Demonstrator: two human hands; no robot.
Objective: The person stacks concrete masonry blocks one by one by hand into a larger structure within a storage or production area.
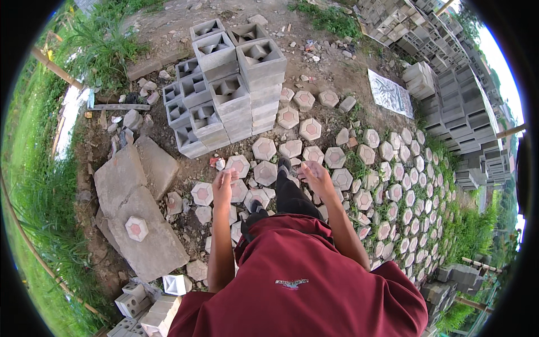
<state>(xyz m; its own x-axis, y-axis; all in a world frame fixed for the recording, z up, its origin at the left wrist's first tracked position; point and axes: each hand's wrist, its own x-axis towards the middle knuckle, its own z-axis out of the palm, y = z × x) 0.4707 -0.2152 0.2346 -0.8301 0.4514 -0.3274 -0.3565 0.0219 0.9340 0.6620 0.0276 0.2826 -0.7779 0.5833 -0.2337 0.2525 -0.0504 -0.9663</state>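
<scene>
My left hand is raised in front of me with its fingers loosely bent and nothing visible in it. Close to its fingertips, on the ground beyond, lies a bit of red and white litter. My right hand is also up and empty, its fingers half curled and apart. Under both hands, hexagonal concrete pavers with reddish centres are set into the dirt. My dark shoes stand among them. Ahead, to the left, rises a stack of hollow grey concrete blocks, several high.
Broken concrete slabs lie at the left, one bearing a single hexagonal paver. More blocks sit at the lower left. Tall block piles line the right side, near a printed sheet on the ground. Grass borders the left.
</scene>
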